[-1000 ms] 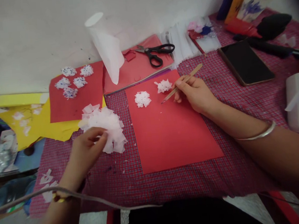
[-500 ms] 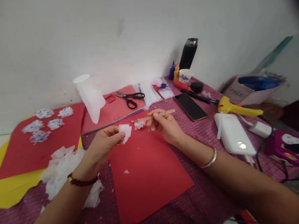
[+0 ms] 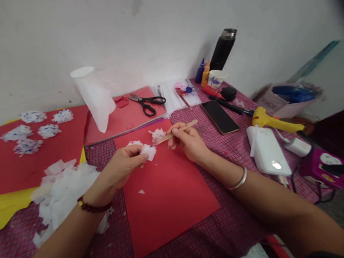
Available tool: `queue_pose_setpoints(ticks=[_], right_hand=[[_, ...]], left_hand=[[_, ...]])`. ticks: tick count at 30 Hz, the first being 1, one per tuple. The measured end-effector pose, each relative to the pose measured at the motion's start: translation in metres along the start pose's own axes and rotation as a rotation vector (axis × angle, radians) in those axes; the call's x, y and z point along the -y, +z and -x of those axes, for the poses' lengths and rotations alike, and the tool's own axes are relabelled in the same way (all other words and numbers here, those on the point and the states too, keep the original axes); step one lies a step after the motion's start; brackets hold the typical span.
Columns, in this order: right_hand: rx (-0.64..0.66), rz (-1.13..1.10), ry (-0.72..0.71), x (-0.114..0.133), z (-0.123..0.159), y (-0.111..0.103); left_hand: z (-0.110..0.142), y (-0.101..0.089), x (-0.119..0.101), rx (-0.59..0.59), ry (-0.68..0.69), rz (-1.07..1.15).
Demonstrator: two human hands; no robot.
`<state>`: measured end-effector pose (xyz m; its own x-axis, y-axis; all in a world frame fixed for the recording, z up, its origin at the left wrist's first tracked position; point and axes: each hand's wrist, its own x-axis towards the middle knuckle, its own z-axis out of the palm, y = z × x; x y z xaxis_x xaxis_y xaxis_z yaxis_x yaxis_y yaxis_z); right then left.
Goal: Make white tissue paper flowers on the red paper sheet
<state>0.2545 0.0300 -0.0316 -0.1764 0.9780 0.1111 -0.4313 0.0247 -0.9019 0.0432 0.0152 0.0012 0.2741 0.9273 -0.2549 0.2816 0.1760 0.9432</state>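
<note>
Between thumb and fingers my left hand pinches a small piece of white tissue paper above a red paper sheet. My right hand grips a flat wooden stick, its tip close to the tissue piece; whether they touch I cannot tell. Just beyond the stick lies a crinkled white paper flower with pinkish specks. A second paper flower shows partly behind my left hand. Beside my left forearm a pile of cut white tissue pieces spreads over the checked cloth.
Several blue-specked paper flowers lie on another red sheet. A rolled white sheet, black scissors, a phone, a yellow glue gun, a white power bank and a black bottle surround the work.
My left hand with the tissue piece has come closer to the stick's tip. The view has shifted a little, and a second flower now shows behind my left hand.
</note>
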Motion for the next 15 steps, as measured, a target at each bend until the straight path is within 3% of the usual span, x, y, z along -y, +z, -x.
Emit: queue_pose_setpoints(ticks=[5,11,15], right_hand=[[0.003,0.040,0.022,0.0002,0.0004,-0.0002],[0.014,0.049,0.012,-0.0006,0.0004,-0.0009],[-0.002,0.058,0.035,0.0003,0.0005,-0.0013]], left_hand=[[0.0003,0.0016,-0.0001,0.005,0.012,-0.037],[0.0004,0.0035,-0.0007,-0.054,0.006,0.104],[0.0008,0.0023,0.0010,0.004,0.000,0.061]])
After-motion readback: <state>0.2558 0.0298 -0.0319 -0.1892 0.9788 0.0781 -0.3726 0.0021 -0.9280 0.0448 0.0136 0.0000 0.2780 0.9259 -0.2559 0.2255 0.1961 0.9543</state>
